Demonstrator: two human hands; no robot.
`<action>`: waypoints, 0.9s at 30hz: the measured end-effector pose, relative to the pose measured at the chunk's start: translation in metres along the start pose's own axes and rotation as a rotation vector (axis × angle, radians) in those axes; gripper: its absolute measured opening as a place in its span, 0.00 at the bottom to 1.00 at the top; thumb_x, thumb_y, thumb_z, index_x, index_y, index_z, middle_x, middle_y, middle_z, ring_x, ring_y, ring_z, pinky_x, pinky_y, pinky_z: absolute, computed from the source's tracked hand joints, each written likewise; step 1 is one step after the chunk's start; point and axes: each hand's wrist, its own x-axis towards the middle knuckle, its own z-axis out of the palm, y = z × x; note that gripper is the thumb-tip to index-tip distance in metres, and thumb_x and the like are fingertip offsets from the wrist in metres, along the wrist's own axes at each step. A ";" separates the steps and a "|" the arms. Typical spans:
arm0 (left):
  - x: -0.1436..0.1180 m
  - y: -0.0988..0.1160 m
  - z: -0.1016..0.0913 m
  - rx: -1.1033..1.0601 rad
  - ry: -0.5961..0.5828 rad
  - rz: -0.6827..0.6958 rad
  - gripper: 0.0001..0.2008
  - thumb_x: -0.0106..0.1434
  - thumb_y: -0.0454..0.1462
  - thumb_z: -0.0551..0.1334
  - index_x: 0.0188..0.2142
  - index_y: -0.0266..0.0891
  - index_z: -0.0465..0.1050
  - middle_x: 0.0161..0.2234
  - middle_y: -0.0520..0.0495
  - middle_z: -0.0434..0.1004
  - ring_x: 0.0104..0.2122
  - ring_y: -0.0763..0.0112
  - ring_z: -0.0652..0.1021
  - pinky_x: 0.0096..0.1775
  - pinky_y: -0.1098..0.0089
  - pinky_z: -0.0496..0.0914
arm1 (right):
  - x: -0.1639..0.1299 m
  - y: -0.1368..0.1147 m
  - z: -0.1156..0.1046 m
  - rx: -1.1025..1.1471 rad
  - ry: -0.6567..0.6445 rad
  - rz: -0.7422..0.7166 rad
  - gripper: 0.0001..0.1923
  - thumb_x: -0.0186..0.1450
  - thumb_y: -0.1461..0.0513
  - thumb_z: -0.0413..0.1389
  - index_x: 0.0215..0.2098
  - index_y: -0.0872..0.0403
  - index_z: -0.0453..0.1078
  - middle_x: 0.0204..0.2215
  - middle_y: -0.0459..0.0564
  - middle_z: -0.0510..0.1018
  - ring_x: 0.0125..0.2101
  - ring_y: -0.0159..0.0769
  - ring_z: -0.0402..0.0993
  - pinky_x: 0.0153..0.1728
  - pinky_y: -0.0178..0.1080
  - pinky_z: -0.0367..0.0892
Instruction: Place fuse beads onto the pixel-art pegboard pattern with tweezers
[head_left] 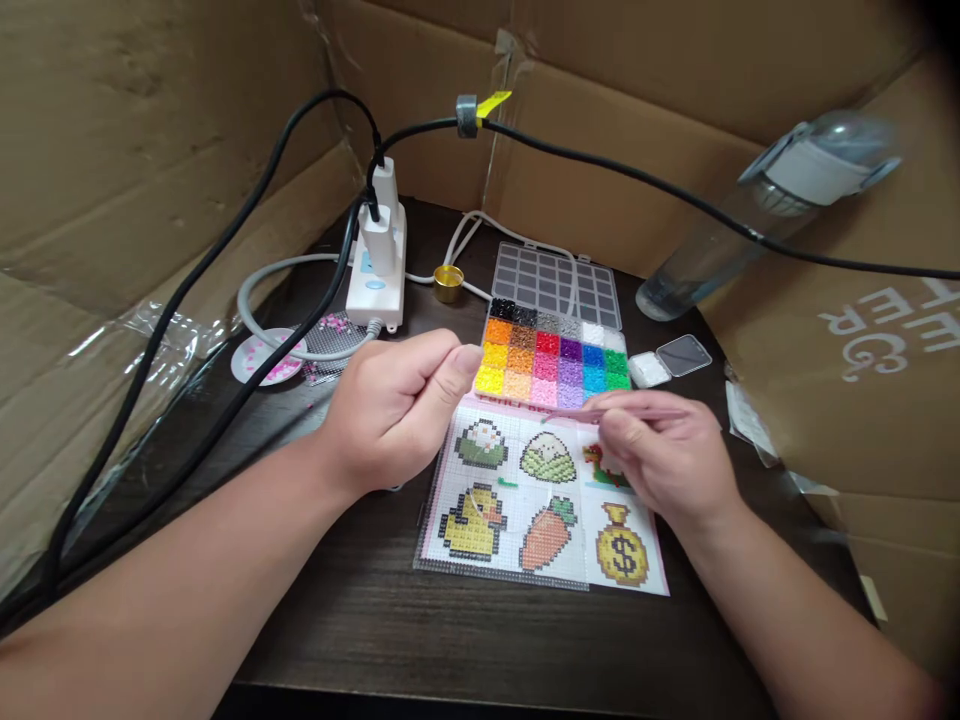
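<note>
Both forearms extend inward from the lower corners. Left hand: fingers curled into a fist, thumb along the top; whether anything is enclosed cannot be told. Right hand: thumb and fingers pinched on pink tweezers, tips directed left above the pattern sheet. A tiny greenish speck shows near the tips, too small to identify. A clear pegboard overlies the left part of the sheet; a short green piece rests near its middle. Directly behind is the multi-compartment bead box, sorted by colour, its lid folded back. A small white container is just right of the box. Farther back: power strip, gold cup and clear bottle, before cardboard walls.
</note>
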 end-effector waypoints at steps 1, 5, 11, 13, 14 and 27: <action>0.000 0.000 -0.001 0.003 -0.002 0.001 0.17 0.68 0.37 0.51 0.22 0.37 0.65 0.15 0.57 0.57 0.16 0.82 0.61 0.20 0.73 0.55 | 0.006 0.001 -0.007 0.058 0.087 -0.002 0.04 0.59 0.61 0.63 0.32 0.52 0.79 0.30 0.50 0.81 0.16 0.24 0.61 0.15 0.32 0.57; -0.001 -0.001 -0.003 0.000 -0.023 0.003 0.17 0.67 0.37 0.51 0.22 0.37 0.65 0.14 0.58 0.56 0.15 0.82 0.61 0.19 0.74 0.55 | 0.028 0.002 -0.030 0.215 0.378 -0.012 0.07 0.51 0.62 0.67 0.27 0.57 0.77 0.26 0.52 0.79 0.15 0.20 0.55 0.14 0.30 0.50; -0.001 -0.004 -0.004 0.019 -0.028 0.001 0.18 0.68 0.37 0.50 0.22 0.37 0.65 0.15 0.57 0.58 0.15 0.82 0.62 0.20 0.74 0.56 | 0.042 0.012 -0.035 0.252 0.582 0.078 0.14 0.43 0.63 0.70 0.26 0.60 0.76 0.26 0.55 0.80 0.14 0.20 0.56 0.13 0.29 0.49; -0.001 -0.004 -0.004 0.018 -0.026 -0.003 0.18 0.68 0.38 0.50 0.22 0.37 0.65 0.15 0.57 0.58 0.15 0.82 0.62 0.19 0.74 0.56 | 0.043 0.015 -0.034 0.232 0.602 0.090 0.14 0.43 0.62 0.70 0.26 0.61 0.77 0.26 0.55 0.79 0.14 0.21 0.56 0.12 0.29 0.48; 0.000 -0.003 -0.004 0.015 -0.028 -0.006 0.18 0.68 0.38 0.50 0.22 0.37 0.65 0.15 0.58 0.58 0.15 0.82 0.62 0.19 0.74 0.56 | 0.043 0.017 -0.034 0.226 0.608 0.096 0.14 0.43 0.62 0.70 0.26 0.61 0.77 0.26 0.56 0.79 0.14 0.20 0.56 0.12 0.29 0.48; -0.001 -0.002 -0.005 0.024 -0.035 -0.018 0.17 0.68 0.38 0.50 0.22 0.37 0.65 0.15 0.58 0.57 0.15 0.82 0.62 0.20 0.74 0.56 | 0.039 0.017 -0.030 0.187 0.573 0.057 0.15 0.47 0.59 0.69 0.28 0.61 0.76 0.27 0.56 0.80 0.13 0.21 0.56 0.13 0.31 0.51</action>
